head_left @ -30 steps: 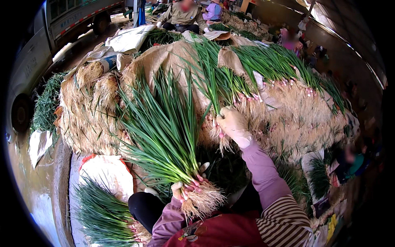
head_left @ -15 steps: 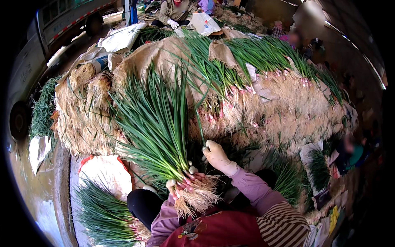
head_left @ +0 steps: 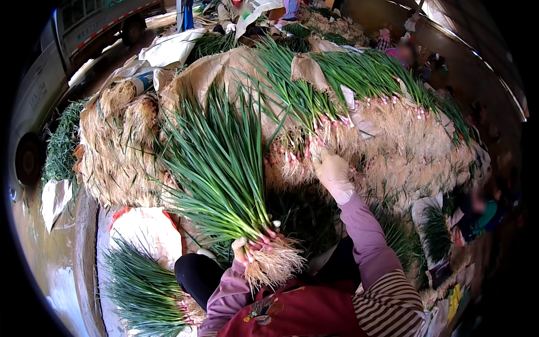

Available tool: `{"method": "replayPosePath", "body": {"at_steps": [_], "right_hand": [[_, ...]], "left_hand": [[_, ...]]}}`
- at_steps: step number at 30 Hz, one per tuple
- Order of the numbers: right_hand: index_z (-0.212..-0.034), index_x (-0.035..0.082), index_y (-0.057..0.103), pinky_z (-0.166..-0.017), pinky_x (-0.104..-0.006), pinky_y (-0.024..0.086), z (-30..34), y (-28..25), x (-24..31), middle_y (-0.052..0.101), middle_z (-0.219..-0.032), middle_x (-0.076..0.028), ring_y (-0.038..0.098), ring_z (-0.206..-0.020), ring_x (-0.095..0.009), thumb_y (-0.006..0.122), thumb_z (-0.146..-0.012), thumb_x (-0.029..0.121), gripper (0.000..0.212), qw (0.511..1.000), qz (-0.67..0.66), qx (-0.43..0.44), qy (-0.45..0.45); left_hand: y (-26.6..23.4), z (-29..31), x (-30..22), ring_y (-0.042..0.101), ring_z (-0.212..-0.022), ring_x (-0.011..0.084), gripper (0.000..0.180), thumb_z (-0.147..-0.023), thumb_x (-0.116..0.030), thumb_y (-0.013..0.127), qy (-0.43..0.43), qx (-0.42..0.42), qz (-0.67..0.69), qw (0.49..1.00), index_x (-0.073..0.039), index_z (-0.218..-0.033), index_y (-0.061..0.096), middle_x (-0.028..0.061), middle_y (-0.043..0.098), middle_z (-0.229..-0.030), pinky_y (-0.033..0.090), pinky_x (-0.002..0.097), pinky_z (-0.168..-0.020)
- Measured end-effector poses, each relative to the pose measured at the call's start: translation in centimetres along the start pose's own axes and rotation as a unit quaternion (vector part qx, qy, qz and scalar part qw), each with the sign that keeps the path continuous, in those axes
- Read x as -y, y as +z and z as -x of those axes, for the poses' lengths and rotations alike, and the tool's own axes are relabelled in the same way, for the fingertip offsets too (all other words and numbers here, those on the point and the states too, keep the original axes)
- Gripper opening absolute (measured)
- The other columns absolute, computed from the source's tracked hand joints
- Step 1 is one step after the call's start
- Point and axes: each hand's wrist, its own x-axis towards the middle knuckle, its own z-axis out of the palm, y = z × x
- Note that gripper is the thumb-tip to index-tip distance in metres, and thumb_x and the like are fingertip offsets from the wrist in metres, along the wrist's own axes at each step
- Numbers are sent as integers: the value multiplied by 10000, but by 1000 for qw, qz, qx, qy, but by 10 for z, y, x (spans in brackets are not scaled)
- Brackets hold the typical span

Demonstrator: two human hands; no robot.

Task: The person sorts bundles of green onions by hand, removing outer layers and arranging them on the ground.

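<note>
My gloved left hand (head_left: 240,250) is wrapped round a large bunch of scallions (head_left: 224,168) above my lap. Their long green leaves fan away from me, and the pink bulbs and pale stringy roots hang toward me. My gloved right hand (head_left: 332,171) is stretched forward to the heap of scallions (head_left: 314,106) across from me. Its fingers are closed at the bulbs and roots along the heap's near edge; what they pinch is hidden. The bunch and my right hand are apart.
A second scallion bunch (head_left: 143,286) lies at my lower left beside a white, red-edged sack (head_left: 147,233). Brown sacking (head_left: 208,73) covers part of the heap. A truck (head_left: 84,33) stands at the far left. Other people (head_left: 238,11) sit behind the heap and at the right.
My right hand has moved forward and right, from beside the held bunch to the heap's root edge. The thin green leaf at its fingers no longer shows. My left hand keeps its hold.
</note>
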Motion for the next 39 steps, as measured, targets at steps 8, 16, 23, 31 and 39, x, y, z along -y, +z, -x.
{"method": "replayPosePath", "body": {"at_steps": [8,16,23,31,39], "right_hand": [[-865,54,660,-618,-442,469,-15,-24,3,611,-702,-190,613,-655,-336,617,-767,272,244,992,-7,129,10],[-868,-1,623,-525,-290,416,115,-18,28,558,-601,-74,502,-529,-138,553,-890,315,324,775,-425,458,-93],[-760,-3,593,-519,-261,383,61,14,53,486,-581,4,430,-580,-64,654,-834,281,300,831,-473,276,96],[-752,8,596,-452,-232,386,99,17,58,561,-594,-17,501,-501,-83,533,-865,94,155,741,-564,336,141],[-904,21,621,-671,-447,473,6,-12,20,629,-739,-186,614,-752,-375,603,-810,337,330,967,-14,246,-69]], "left_hand": [[-6,-5,0,525,-1040,310,750,-779,-423,480,-58,15,-20,998,143,-1256,355,219,579,-1026,310,478,-1017],[-93,17,16,502,-1082,412,439,-684,-487,628,-137,55,-24,989,-137,-941,688,182,624,-1031,313,619,-953],[-88,16,25,460,-1119,432,351,-730,-471,612,-150,24,-18,988,-177,-905,692,205,602,-1049,318,616,-928],[-106,9,27,539,-811,274,597,-747,-412,585,5,184,-42,982,99,-1052,534,283,572,-1019,429,383,-653],[-17,-16,11,417,-1180,411,829,-719,-431,666,-8,281,164,946,63,-1294,330,216,489,-1201,306,649,-959]]}}
